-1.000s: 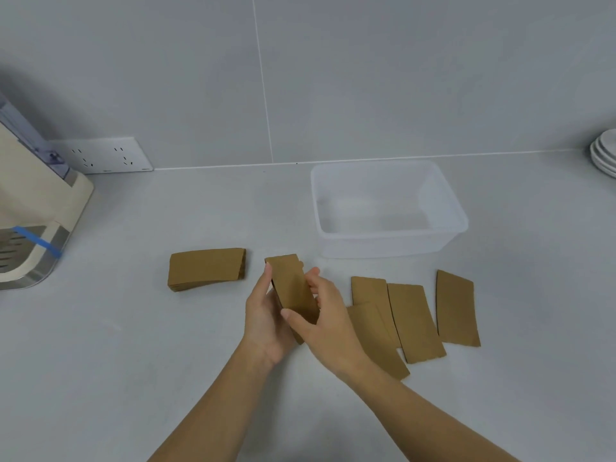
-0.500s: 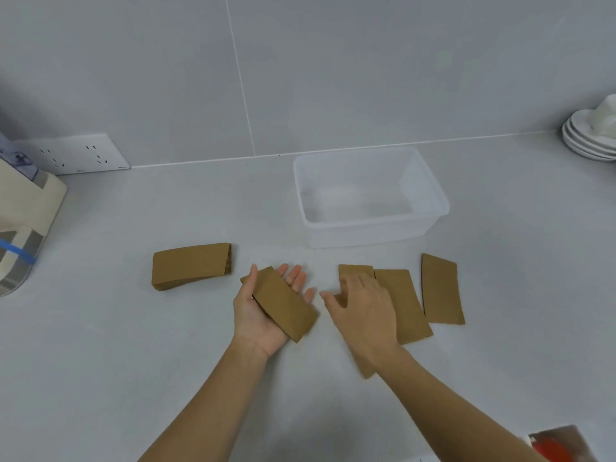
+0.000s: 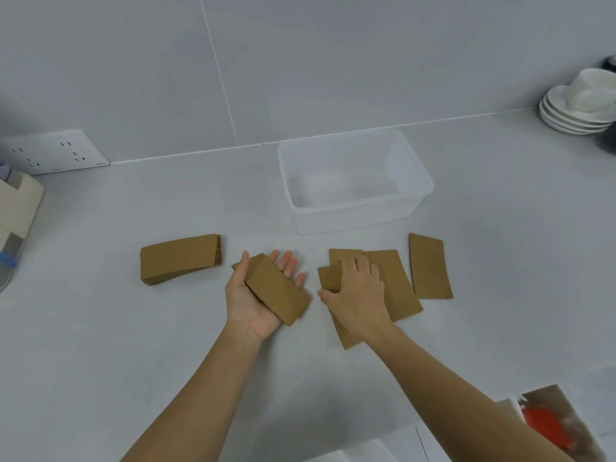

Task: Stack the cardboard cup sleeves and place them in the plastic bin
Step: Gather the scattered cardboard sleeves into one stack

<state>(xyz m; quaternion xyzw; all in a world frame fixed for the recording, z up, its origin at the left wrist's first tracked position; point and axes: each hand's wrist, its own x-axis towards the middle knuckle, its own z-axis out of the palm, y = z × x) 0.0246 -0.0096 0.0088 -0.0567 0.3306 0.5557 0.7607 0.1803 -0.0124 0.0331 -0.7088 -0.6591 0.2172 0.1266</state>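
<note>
My left hand [image 3: 256,295] lies palm up on the counter and holds a small stack of brown cardboard sleeves [image 3: 278,291]. My right hand [image 3: 358,291] rests palm down on the loose sleeves [image 3: 396,285] spread to the right, with its fingers pressing one of them. One more sleeve [image 3: 430,266] lies apart at the far right. A bigger stack of sleeves [image 3: 180,258] sits to the left. The clear plastic bin [image 3: 416,168] stands beyond them with nothing inside.
A white wall socket [image 3: 55,151] is at the back left, beside a beige appliance [image 3: 16,215]. Stacked white saucers with a cup [image 3: 580,105] stand at the back right. A packet with red print [image 3: 553,425] lies at the near right.
My right hand left the stack held in my left hand and moved right onto the loose sleeves. My left hand opened flat under its stack. The view shifted right.
</note>
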